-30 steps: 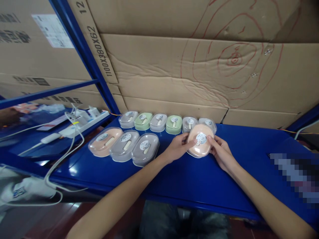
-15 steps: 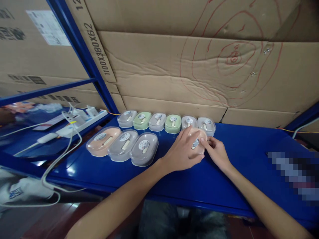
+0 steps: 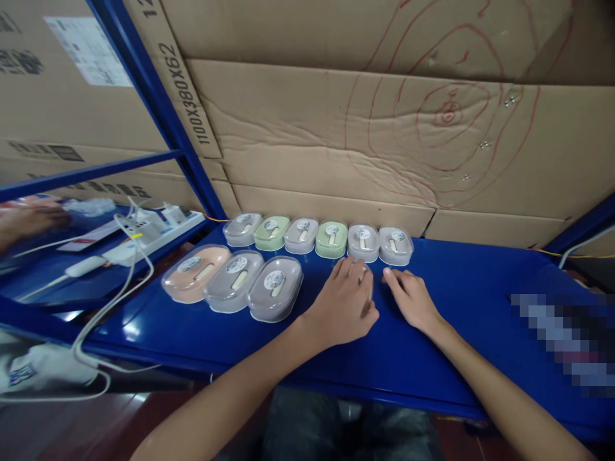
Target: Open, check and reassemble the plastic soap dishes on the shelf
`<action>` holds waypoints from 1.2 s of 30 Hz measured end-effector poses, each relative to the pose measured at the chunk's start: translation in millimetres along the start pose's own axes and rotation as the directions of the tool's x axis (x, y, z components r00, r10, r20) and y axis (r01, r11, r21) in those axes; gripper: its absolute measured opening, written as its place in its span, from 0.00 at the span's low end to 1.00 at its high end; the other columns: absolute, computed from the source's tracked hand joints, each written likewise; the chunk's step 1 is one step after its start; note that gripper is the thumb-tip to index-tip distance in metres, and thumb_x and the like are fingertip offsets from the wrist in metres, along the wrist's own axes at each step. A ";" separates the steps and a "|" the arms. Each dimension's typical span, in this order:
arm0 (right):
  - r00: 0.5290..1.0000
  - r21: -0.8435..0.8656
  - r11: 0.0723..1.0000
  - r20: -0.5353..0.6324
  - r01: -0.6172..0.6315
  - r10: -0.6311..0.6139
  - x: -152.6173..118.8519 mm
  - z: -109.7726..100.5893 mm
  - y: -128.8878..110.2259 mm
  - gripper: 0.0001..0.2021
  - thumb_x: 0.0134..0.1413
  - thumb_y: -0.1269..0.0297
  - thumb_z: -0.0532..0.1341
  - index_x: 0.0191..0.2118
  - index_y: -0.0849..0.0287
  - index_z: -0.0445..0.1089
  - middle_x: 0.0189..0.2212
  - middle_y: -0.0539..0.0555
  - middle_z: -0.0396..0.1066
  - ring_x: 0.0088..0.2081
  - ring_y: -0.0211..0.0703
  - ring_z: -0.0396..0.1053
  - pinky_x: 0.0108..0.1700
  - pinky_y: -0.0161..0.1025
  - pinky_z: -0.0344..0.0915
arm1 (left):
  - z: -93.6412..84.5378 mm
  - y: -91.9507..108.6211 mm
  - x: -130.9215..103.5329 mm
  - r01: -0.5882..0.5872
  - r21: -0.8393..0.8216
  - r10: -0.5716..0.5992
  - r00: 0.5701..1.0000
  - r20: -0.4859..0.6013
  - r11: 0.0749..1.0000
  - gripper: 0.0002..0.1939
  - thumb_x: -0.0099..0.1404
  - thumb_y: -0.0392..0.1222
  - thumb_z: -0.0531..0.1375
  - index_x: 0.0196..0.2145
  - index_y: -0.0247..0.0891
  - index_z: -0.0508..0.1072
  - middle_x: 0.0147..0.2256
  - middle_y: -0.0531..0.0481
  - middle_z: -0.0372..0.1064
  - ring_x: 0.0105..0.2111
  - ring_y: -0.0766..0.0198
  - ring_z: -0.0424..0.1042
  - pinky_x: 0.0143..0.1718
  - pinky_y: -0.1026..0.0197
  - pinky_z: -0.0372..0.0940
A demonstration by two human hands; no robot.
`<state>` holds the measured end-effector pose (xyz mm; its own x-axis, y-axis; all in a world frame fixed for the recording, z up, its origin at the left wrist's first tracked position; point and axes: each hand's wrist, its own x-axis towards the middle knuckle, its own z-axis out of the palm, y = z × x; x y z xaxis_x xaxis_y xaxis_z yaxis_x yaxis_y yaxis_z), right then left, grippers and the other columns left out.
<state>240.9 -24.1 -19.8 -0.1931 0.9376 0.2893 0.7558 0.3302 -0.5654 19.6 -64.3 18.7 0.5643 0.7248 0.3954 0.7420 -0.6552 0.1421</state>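
Blue worktop (image 3: 456, 365), brown cardboard (image 3: 288, 109) behind. Lidded boxes (image 3: 275, 298) sit in two rows. Left hand (image 3: 343, 304) curls, palm down; cannot tell what it holds. Right hand (image 3: 412, 299) near, holds nothing, thumb apart. Boxes look light, stiff, slick; best held by sides.

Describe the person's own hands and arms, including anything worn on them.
The left hand and right hand are both ungloved. The left forearm and right forearm are slim and taper toward the wrists, with no sleeve, watch, bracelet or marking visible. Whether any ring is worn cannot be told.
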 end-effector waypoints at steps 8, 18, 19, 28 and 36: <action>0.949 -0.193 0.975 -0.269 0.115 -0.165 9.2 1.0 21.4 0.22 0.74 0.45 0.56 0.51 0.57 0.77 0.52 0.67 0.74 0.58 0.66 0.72 0.61 0.61 0.70 | -7.4 3.1 -26.4 0.122 0.155 -0.134 0.988 0.070 0.980 0.29 0.73 0.38 0.56 0.70 0.31 0.66 0.71 0.29 0.64 0.73 0.32 0.61 0.74 0.29 0.55; 0.946 -0.384 0.895 -0.132 0.227 -0.297 21.7 -0.9 43.5 0.37 0.70 0.50 0.60 0.78 0.62 0.57 0.80 0.70 0.50 0.80 0.71 0.49 0.76 0.70 0.55 | -14.9 -12.5 -34.1 0.057 0.246 -0.096 0.985 0.147 0.968 0.29 0.74 0.39 0.55 0.70 0.29 0.69 0.76 0.30 0.57 0.77 0.31 0.54 0.76 0.32 0.52; 0.947 -0.387 0.891 -0.111 0.237 -0.300 22.3 -0.2 44.4 0.37 0.70 0.50 0.59 0.78 0.61 0.57 0.80 0.69 0.52 0.80 0.70 0.49 0.76 0.70 0.54 | -14.4 -12.1 -34.1 0.061 0.256 -0.100 0.985 0.143 0.965 0.29 0.74 0.39 0.55 0.69 0.28 0.69 0.76 0.29 0.57 0.77 0.30 0.54 0.76 0.31 0.53; 0.937 -0.453 0.890 -0.285 0.054 -0.202 24.1 -8.6 39.9 0.25 0.68 0.52 0.59 0.60 0.66 0.73 0.58 0.75 0.73 0.59 0.74 0.68 0.61 0.67 0.68 | 1.4 -11.3 -29.6 0.123 0.380 -0.171 0.980 0.097 0.917 0.29 0.73 0.36 0.56 0.70 0.28 0.70 0.76 0.26 0.57 0.76 0.26 0.55 0.74 0.27 0.54; 0.934 -0.454 0.891 -0.318 0.001 -0.163 25.6 -7.2 52.8 0.30 0.67 0.45 0.62 0.64 0.62 0.69 0.69 0.76 0.59 0.70 0.78 0.56 0.66 0.70 0.63 | 11.3 -12.0 -25.0 0.163 0.392 -0.202 0.978 0.059 0.905 0.30 0.75 0.38 0.55 0.70 0.23 0.69 0.75 0.22 0.57 0.77 0.25 0.53 0.74 0.26 0.53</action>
<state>280.4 16.6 -36.7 -0.1048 0.7872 0.6078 0.9572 0.2457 -0.1532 0.7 -72.2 -3.1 0.4231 0.8534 0.3043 0.9059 -0.3910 -0.1629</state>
